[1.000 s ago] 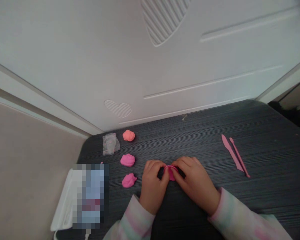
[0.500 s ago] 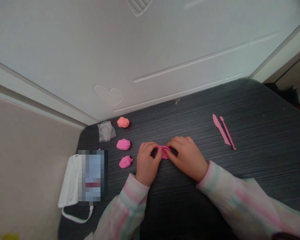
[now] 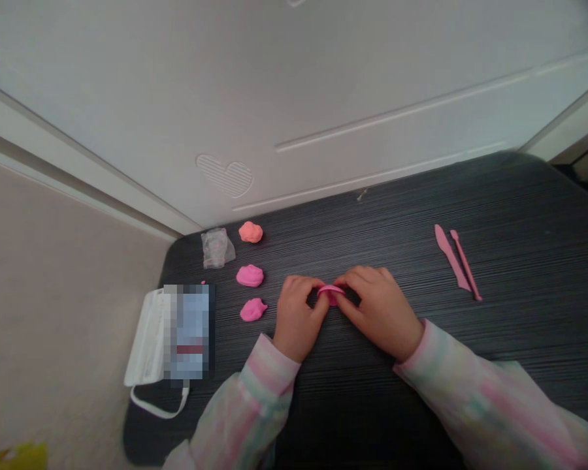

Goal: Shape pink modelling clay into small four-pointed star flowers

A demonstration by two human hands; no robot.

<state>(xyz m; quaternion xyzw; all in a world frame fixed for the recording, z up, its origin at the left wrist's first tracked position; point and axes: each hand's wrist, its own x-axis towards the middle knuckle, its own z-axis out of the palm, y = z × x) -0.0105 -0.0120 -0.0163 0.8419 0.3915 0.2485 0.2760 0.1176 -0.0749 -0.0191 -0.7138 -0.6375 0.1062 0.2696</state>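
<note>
Between my two hands is a small piece of bright pink modelling clay point(image 3: 332, 296), thin and rounded with a curved rim. My left hand point(image 3: 298, 316) pinches its left side between thumb and fingers. From the right, my right hand point(image 3: 375, 310) grips the opposite edge the same way. Both thumbs press on the near face, hiding part of it. Left of my hands lie two pink clay lumps, an upper one point(image 3: 249, 275) and a lower one point(image 3: 253, 309). Beyond them sits an orange clay lump point(image 3: 251, 232).
A crumpled clear plastic bag point(image 3: 217, 248) lies by the orange lump. At the table's left edge are a blurred-out device point(image 3: 192, 329), a white case point(image 3: 147, 339) and a white cable point(image 3: 159, 412). A pink plastic knife point(image 3: 451, 256) and thin pink stick tool point(image 3: 466, 264) lie right on the dark table point(image 3: 362, 411).
The view has shifted, so the table and everything on it sit higher in the picture. Both hands keep their pinch on the pink clay, with little visible change in its shape.
</note>
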